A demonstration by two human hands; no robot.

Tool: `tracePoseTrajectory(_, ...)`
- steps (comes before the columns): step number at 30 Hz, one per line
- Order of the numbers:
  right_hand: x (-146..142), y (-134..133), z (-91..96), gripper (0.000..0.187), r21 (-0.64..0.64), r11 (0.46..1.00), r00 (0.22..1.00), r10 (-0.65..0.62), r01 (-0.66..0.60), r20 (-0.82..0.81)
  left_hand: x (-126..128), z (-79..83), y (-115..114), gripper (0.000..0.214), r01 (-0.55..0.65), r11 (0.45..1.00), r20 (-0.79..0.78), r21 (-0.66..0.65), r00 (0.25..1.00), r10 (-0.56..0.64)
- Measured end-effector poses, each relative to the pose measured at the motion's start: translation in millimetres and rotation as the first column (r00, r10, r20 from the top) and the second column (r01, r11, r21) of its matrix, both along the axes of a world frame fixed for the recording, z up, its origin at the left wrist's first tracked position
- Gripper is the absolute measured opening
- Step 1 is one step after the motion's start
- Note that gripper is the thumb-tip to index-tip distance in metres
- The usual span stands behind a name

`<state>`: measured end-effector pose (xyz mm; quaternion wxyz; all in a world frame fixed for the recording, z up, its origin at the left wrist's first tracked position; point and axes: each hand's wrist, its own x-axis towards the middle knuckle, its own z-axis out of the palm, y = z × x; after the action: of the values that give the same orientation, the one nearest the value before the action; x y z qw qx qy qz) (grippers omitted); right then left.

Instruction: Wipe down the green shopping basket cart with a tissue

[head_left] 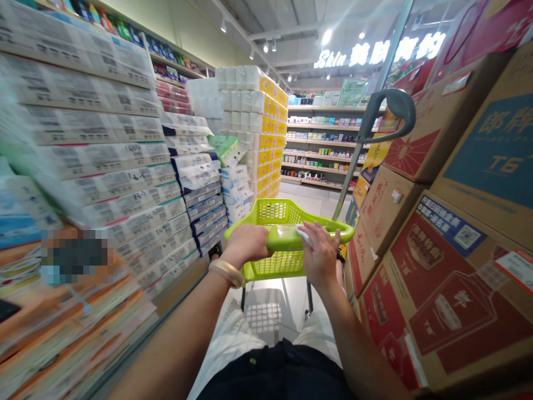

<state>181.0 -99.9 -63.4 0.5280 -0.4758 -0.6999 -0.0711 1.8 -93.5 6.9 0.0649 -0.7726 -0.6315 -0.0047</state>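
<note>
A lime-green shopping cart [272,264] with a mesh basket is right in front of me. My left hand [249,243] is closed round the left part of its green handle [287,238]. A pale bangle [227,274] circles my left wrist. My right hand [320,250] is on the right part of the handle, pressing a small white tissue or cloth [305,234] against it with the fingers. Part of the tissue is hidden beneath those fingers. The basket's inside shows only partly through and above the handle.
Stacked white paper packs [100,111] line the left side, with yellow-and-white tissue bales [266,128] beyond. Cardboard cartons [466,278] rise close on the right. A metal pole with a grey loop grip [406,114] leans beside them. Product shelves [320,128] stand ahead.
</note>
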Motion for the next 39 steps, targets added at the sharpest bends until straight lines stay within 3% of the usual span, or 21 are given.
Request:
tracePoseTrajectory(3, 0.2, 3.3, -4.6, 0.029, 0.056, 0.998, 0.997, -0.036, 0.039, -0.066, 2.5, -0.6, 0.2, 0.035, -0.004, 1.0, 0.001, -0.002, 1.0, 0.004)
tracePoseTrajectory(7, -20.1, -5.2, -8.8, 0.033, 0.123, 0.981, 0.986, 0.14, -0.15, 0.088, 4.4, -0.8, 0.6, 0.039, -0.006, 1.0, -0.015, 0.0, 1.0, 0.006)
tracePoseTrajectory(9, -21.7, -7.3, -9.4, 0.034, 0.125, 0.976, 0.977, 0.164, -0.181, 0.133, 4.4, -0.9, 0.4, 0.041, -0.012, 1.0, -0.018, 0.005, 1.0, 0.012)
tracePoseTrajectory(15, 9.5, 6.4, -7.5, 0.028, 0.071, 0.989, 0.989, -0.124, 0.13, -0.075, 4.6, -1.2, 0.3, 0.031, -0.016, 1.0, -0.003, 0.005, 1.0, 0.016)
tracePoseTrajectory(17, 9.3, 7.1, -7.0, 0.029, 0.06, 0.985, 0.983, -0.153, 0.16, -0.101, 4.8, -1.3, 0.6, 0.032, -0.015, 1.0, -0.003, 0.008, 1.0, 0.015)
tracePoseTrajectory(21, -7.3, -0.9, -6.0, 0.031, 0.087, 0.995, 0.997, 0.047, -0.052, 0.056, 4.2, -1.3, 0.6, 0.035, -0.012, 1.0, -0.015, 0.016, 1.0, 0.013)
tracePoseTrajectory(23, -9.2, -1.8, -3.7, 0.03, 0.062, 0.992, 0.989, 0.098, -0.105, 0.112, 3.8, -1.2, 0.3, 0.035, -0.014, 1.0, -0.02, 0.019, 1.0, 0.014)
tracePoseTrajectory(27, 2.2, 7.1, 7.0, 0.026, -0.062, 0.994, 0.996, -0.091, 0.091, -0.002, 4.0, -1.4, 0.5, 0.033, -0.007, 1.0, -0.02, 0.014, 1.0, 0.007)
tracePoseTrajectory(29, 1.8, 8.8, 14.0, 0.026, -0.121, 0.985, 0.992, -0.125, 0.123, -0.006, 4.2, -1.9, 1.3, 0.033, -0.008, 1.0, -0.017, 0.01, 1.0, 0.008)
tracePoseTrajectory(35, -25.5, -4.0, 33.6, 0.025, -0.203, 0.965, 0.959, 0.207, -0.167, 0.195, 3.5, -2.5, 1.6, 0.035, -0.009, 1.0, -0.021, 0.01, 1.0, 0.009)
tracePoseTrajectory(39, -17.0, 5.0, 46.8, 0.024, -0.271, 0.961, 0.968, 0.121, -0.058, 0.221, 4.3, -1.3, -0.4, 0.035, -0.014, 1.0, -0.014, -0.003, 1.0, 0.014)
